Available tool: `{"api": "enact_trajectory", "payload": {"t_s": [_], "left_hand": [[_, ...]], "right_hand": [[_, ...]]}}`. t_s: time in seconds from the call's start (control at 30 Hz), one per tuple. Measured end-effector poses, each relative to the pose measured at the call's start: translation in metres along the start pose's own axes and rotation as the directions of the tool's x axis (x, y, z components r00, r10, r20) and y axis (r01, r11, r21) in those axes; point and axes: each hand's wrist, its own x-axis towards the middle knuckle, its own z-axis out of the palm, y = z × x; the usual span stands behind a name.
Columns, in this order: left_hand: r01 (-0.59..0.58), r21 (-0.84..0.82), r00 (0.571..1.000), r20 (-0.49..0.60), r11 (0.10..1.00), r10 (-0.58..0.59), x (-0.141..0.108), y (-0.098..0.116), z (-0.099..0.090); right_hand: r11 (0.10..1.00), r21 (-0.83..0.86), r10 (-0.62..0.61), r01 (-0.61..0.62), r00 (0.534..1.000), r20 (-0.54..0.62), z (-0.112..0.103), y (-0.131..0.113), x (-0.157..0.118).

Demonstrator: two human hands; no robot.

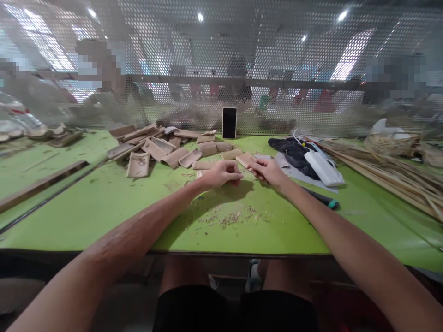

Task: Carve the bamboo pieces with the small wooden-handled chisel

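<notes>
My left hand (221, 174) and right hand (270, 171) pinch narrowly near shavings (232, 218), likely for precision; I can't tell what's held.

Hand position above the green work surface (131, 207).
You are holding your left hand (226, 174) and right hand (265, 170) close together, fingers curled; any small item between the fingertips is too small to identify. Curved wooden pieces (170, 157) are lying beyond them, shavings (231, 217) nearer you, and a phone (229, 123) is standing upright against the mesh (194, 99).
</notes>
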Motion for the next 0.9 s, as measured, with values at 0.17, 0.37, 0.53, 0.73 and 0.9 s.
{"api": "enact_trajectory", "payload": {"t_s": [0.17,0.37,0.53,0.73,0.9], "left_hand": [[0.005,0.019,1.0,0.004,1.0,-0.005,-0.0002,-0.0032,-0.0009],[0.033,0.034,0.999,0.033,0.999,-0.034,0.0,-0.0062,-0.0002],[0.048,0.052,0.998,0.029,0.997,-0.05,0.0001,-0.0075,-0.0004],[0.067,0.096,0.998,-0.014,0.993,-0.066,-0.0006,-0.0049,-0.0001],[0.041,0.148,0.995,-0.092,0.988,-0.027,-0.0021,-0.0009,-0.0027]], "right_hand": [[0.999,0.046,-0.014,0.016,0.999,-0.038,0.0012,0.0009,0.0018],[0.999,0.039,-0.025,0.029,0.995,-0.1,0.0017,0.0002,0.0016],[0.999,0.024,-0.032,0.036,0.988,-0.15,0.0005,0.0011,0.002],[0.999,0.024,-0.042,0.047,0.982,-0.183,-0.0001,0.0042,0.0053],[0.998,0.029,-0.044,0.051,0.977,-0.211,-0.0013,0.005,0.0067]]}}
